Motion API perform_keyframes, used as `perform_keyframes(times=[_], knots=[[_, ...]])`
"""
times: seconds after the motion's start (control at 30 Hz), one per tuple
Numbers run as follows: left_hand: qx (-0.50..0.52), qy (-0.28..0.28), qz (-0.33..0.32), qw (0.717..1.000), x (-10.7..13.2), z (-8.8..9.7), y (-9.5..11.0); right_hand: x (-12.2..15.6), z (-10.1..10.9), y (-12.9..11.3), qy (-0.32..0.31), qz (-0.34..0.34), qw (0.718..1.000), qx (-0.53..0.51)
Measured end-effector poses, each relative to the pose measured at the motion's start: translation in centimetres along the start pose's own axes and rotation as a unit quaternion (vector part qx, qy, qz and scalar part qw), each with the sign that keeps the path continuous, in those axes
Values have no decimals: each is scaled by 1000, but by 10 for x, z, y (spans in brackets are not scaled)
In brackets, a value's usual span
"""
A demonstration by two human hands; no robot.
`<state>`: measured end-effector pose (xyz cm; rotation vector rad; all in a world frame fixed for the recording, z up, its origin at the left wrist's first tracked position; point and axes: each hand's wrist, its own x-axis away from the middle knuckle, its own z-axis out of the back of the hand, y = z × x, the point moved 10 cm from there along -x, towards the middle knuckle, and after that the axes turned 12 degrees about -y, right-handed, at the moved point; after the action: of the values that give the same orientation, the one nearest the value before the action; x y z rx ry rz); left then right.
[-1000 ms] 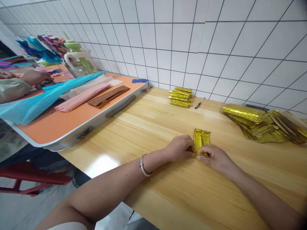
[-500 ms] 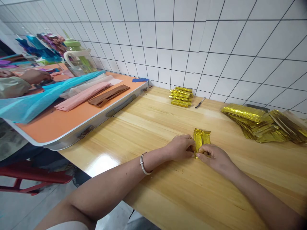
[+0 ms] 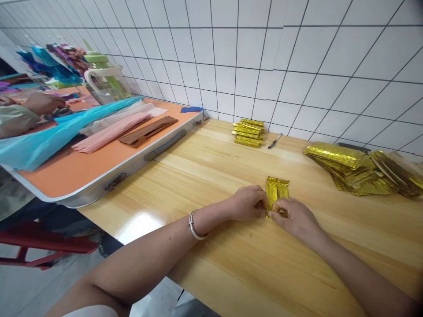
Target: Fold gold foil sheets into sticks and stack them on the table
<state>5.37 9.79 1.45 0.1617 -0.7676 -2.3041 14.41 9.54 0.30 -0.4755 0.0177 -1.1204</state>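
Note:
A piece of gold foil paper (image 3: 276, 188) with folded-in sides lies on the wooden table in front of me. My left hand (image 3: 249, 202), a silver bangle at its wrist, has its fingers closed on the paper's left edge. Over the near end of the same piece, my right hand (image 3: 292, 214) is closed, thumb and forefinger pinching the foil. The lower part of the piece is partly hidden by the right fingers.
Several folded gold strips (image 3: 248, 133) are stacked near the tiled wall, beside a pen-like tool (image 3: 275, 141). To the right lies a heap of gold foil sheets (image 3: 357, 169). An orange-topped table (image 3: 66, 176) holds coloured crepe paper (image 3: 112, 132); another person's hand (image 3: 44, 104) works there.
Both hands stay at the gold foil paper with almost no movement; the right fingers shift very slightly. The whole view has drifted a little.

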Motion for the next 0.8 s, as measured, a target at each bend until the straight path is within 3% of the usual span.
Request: perform_keyframes(times=[0.3,0.53,0.8], knots=[[-13,68,37,997,0,0,-4,0,-2,2,-7,0,1000,0],[-31,76,45,996,0,-2,-5,-1,-3,2,-5,7,1000,-18],[-48,109,35,992,8,0,7,0,-11,12,-71,35,976,-201]])
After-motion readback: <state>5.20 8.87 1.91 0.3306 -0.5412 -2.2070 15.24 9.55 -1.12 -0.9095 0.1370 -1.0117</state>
